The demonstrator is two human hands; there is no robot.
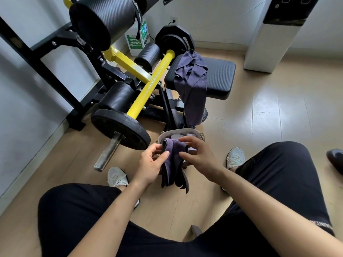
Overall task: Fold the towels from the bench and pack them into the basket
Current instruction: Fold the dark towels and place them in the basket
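Head view, from the lap outward: at 6 o'clock are the person's dark-trousered thighs, with both forearms reaching toward centre frame. The left hand [150, 161] pinches the upper left edge of the folded towel [169, 164] between thumb and curled fingers. The right hand [201, 156], at 3 o'clock from the towel, has its fingers spread and nearly straight. Their tips rest on the towel's right fold and are not closed round it, as far as can be seen.

The folded towel is dull purple and doubled into a narrow strip of several layers. It hangs limp, with its long axis running 12 to 6 o'clock. It hangs over the basket [178, 130], which stands on the floor between the feet. The basket's far rim shows just past the fingertips at 12 o'clock, and pale shapes lie inside it. I cannot tell whether the towel's lower end is already inside the near wall or in front of it.

My judgement is that the next move is to lower the strip straight down, led by the left hand, since only it has a firm hold. The right hand can press the folds flat.

Farther off at 12 o'clock, a loose towel [193, 80] of the same purple lies crumpled on the bench [220, 76]. One end trails down toward the floor, so it is not yet folded.
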